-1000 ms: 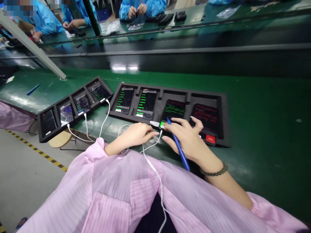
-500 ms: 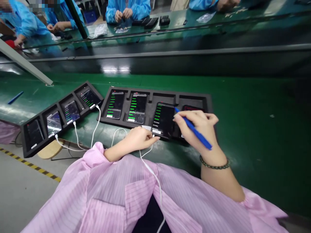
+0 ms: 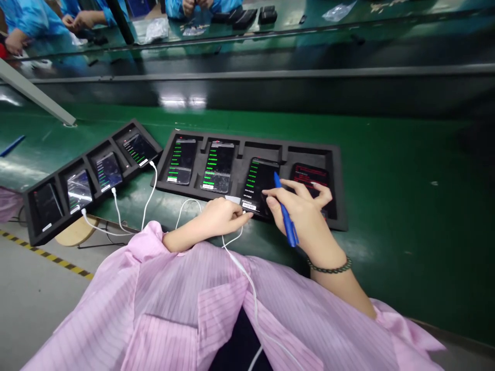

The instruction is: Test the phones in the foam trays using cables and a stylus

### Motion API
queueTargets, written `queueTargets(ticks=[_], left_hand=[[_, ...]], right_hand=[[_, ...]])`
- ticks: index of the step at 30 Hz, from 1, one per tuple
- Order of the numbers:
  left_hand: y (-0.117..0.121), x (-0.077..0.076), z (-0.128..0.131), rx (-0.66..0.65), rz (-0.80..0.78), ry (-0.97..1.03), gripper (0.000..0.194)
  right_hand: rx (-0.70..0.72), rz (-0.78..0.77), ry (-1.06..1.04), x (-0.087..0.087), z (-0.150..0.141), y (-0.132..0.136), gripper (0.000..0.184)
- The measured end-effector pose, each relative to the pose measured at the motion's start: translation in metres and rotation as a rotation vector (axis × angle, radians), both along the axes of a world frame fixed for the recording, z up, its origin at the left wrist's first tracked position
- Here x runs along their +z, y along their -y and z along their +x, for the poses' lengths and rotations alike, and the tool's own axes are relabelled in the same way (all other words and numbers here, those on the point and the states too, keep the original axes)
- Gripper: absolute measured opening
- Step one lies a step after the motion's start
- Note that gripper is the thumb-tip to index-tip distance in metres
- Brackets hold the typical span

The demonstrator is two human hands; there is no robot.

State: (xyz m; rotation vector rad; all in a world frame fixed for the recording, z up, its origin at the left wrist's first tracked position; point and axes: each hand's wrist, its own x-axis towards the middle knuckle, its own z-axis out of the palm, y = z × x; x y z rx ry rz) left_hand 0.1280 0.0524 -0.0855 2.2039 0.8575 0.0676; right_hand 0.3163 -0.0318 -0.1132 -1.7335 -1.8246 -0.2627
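A black foam tray (image 3: 340, 175) lies on the green bench with phones in its slots. My right hand (image 3: 299, 211) is closed round a blue pen (image 3: 285, 216), its fingers over the lower part of the third phone (image 3: 258, 180), whose screen shows green lines. A fourth phone (image 3: 311, 176) with red text sits beside it, partly behind my fingers. My left hand (image 3: 222, 216) is closed at the near edge of the third phone, pinching the end of a white cable (image 3: 247, 278) there.
A second black tray (image 3: 34, 234) with several phones on white cables (image 3: 149, 198) sits at the left, overhanging the bench edge. A blue pen (image 3: 11, 145) lies far left. People in blue coats (image 3: 31, 23) work at the far bench behind a dark conveyor (image 3: 309, 93).
My right hand with the pen rose from the third phone's bottom edge, then came back down onto its screen. The phone's screen changed to green lines. My left hand stayed at the cable.
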Motion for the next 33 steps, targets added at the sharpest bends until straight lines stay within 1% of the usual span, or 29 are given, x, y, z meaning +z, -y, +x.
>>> queueTargets(ticks=[3, 6, 9, 13, 15, 17, 20, 22, 25, 27, 29, 31, 33], left_hand=[[-0.001, 0.000, 0.000, -0.006, 0.012, 0.005, 0.045], [-0.001, 0.001, 0.000, -0.009, 0.015, -0.006, 0.044], [-0.001, 0.001, 0.000, -0.009, 0.019, -0.014, 0.043], [-0.001, 0.000, 0.000, -0.012, 0.043, -0.016, 0.045], [-0.002, 0.000, 0.000, -0.020, 0.054, -0.017, 0.045], [-0.002, 0.000, 0.000, -0.031, 0.064, -0.015, 0.045], [-0.003, -0.002, 0.000, -0.046, 0.083, -0.021, 0.046], [-0.002, -0.002, -0.001, -0.070, 0.108, -0.029, 0.048], [-0.001, 0.001, -0.005, -0.100, 0.191, -0.029, 0.050], [-0.004, 0.008, -0.009, -0.041, 0.287, -0.026, 0.051], [-0.012, 0.017, -0.014, 0.052, 0.402, -0.042, 0.050], [-0.026, 0.024, -0.018, 0.134, 0.502, -0.097, 0.046], [-0.043, 0.026, -0.018, 0.183, 0.548, -0.186, 0.048]], right_hand=[[-0.028, -0.008, -0.010, -0.001, 0.002, -0.002, 0.026], [0.005, 0.019, -0.030, 0.002, 0.002, 0.000, 0.023], [0.056, 0.043, -0.060, 0.004, -0.001, 0.002, 0.025], [0.106, -0.034, -0.073, 0.005, -0.005, 0.003, 0.026], [0.096, -0.026, -0.069, 0.007, -0.003, 0.005, 0.030], [0.048, 0.038, -0.076, 0.012, 0.002, 0.008, 0.036], [-0.031, 0.196, -0.112, 0.019, 0.013, 0.015, 0.040], [-0.092, 0.308, -0.127, 0.020, 0.020, 0.019, 0.042], [-0.182, 0.379, -0.146, 0.017, 0.030, 0.024, 0.050], [-0.200, 0.398, -0.151, 0.014, 0.034, 0.024, 0.051], [-0.186, 0.423, -0.130, 0.013, 0.036, 0.023, 0.050], [-0.173, 0.417, -0.109, 0.012, 0.036, 0.021, 0.050], [-0.172, 0.406, -0.102, 0.013, 0.035, 0.019, 0.051]])
